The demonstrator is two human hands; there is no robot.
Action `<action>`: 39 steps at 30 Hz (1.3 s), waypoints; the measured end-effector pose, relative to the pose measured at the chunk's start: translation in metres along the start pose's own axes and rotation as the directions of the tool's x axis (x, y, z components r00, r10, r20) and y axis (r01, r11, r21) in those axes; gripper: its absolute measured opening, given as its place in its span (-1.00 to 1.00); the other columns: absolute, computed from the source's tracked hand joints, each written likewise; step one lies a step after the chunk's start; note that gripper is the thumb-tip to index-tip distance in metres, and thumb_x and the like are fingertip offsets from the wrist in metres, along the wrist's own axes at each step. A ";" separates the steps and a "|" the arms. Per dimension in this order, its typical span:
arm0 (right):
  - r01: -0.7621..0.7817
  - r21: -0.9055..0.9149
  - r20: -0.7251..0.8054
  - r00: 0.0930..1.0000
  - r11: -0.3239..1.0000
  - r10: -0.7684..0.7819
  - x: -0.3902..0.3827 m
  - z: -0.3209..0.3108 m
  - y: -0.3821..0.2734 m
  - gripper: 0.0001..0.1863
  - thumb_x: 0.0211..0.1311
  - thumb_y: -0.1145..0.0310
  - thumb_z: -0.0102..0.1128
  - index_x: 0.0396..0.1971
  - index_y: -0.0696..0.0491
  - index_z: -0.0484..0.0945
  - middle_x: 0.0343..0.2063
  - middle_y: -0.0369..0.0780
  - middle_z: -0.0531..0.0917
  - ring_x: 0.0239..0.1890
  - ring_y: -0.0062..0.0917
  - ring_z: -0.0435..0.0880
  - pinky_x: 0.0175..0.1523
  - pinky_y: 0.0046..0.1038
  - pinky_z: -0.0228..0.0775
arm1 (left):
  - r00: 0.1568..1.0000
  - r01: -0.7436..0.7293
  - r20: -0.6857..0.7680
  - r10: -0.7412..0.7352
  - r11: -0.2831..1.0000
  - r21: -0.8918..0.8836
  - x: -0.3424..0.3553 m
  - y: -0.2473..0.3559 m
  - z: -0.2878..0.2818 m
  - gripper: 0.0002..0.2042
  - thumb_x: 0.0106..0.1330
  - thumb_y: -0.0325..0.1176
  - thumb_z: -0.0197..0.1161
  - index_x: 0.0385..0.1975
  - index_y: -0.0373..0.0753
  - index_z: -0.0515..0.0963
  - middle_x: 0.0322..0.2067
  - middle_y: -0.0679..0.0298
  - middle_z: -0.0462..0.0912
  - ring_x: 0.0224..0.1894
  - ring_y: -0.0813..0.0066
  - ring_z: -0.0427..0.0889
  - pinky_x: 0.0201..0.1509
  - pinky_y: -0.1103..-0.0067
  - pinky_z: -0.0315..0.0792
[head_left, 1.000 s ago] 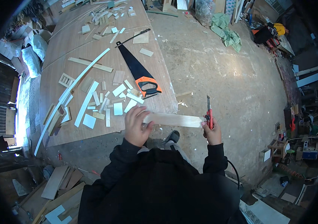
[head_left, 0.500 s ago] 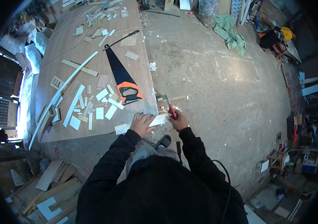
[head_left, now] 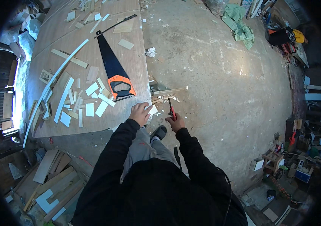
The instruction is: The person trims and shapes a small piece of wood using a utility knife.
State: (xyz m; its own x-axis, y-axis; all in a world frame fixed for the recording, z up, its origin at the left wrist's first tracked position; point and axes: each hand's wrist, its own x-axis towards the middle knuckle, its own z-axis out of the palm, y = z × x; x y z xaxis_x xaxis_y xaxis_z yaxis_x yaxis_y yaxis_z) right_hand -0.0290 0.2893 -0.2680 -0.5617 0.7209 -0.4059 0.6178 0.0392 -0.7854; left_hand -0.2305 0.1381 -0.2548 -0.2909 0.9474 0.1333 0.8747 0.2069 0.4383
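Observation:
At the table's front right corner, my left hand lies over a pale wooden strip, fingers on top and thumb side partly hidden. Only the strip's right end shows plainly; the hand and sleeve cover most of the rest. Off the table edge, above the floor, my right hand is closed around a red-handled tool with a narrow dark blade pointing away from me. The tool and the strip are apart. On the table, just beyond my left hand, lies a handsaw with an orange and black handle.
Several wood offcuts and a long thin strip lie across the wooden table. Scraps and a thin stick are by the table's right edge. A green cloth lies on the floor; boards are stacked at lower left.
My right hand with the red tool has come away from the strip's end, slightly lower. My left hand and the strip have shifted left, while the whole view has moved too.

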 end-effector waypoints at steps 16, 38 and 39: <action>0.080 -0.007 0.150 0.986 0.997 -0.078 -0.055 -0.014 -0.059 -0.37 0.42 0.46 -0.10 0.45 -0.04 0.02 -0.20 -0.08 0.64 -0.51 -0.51 0.59 -0.36 -0.42 0.47 | 0.995 -0.071 0.061 0.081 0.987 -0.147 0.011 -0.015 0.009 -0.49 0.15 -0.16 0.35 0.14 -0.08 0.50 0.01 0.35 0.47 0.04 0.22 0.40 0.09 0.23 0.25; -0.018 -0.358 0.162 0.984 0.934 0.081 -0.057 0.030 -0.110 -0.31 0.28 0.51 -0.06 0.43 -0.04 0.08 -0.13 0.15 0.64 -0.13 0.09 0.64 -0.05 -0.05 0.49 | 0.997 0.004 0.075 0.006 0.992 -0.125 0.009 -0.019 0.011 -0.52 0.25 -0.03 0.24 0.16 0.01 0.51 0.00 0.39 0.50 0.03 0.24 0.41 0.04 0.25 0.31; -0.035 -0.351 0.151 0.984 0.936 0.093 -0.058 0.030 -0.108 -0.31 0.28 0.50 -0.06 0.43 -0.06 0.08 -0.16 0.15 0.64 -0.15 0.09 0.64 -0.08 -0.04 0.49 | 0.997 -0.003 0.082 0.013 0.992 -0.126 0.010 -0.018 0.011 -0.52 0.25 -0.03 0.24 0.16 0.01 0.51 0.00 0.39 0.50 0.03 0.24 0.41 0.04 0.25 0.31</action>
State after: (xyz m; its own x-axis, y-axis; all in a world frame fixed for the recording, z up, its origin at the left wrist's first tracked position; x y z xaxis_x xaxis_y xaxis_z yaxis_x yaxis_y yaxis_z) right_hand -0.0804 0.2226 -0.1736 -0.5782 0.6086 -0.5434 0.7909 0.2546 -0.5564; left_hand -0.2444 0.1462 -0.2715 -0.2467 0.9669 0.0656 0.8197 0.1720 0.5464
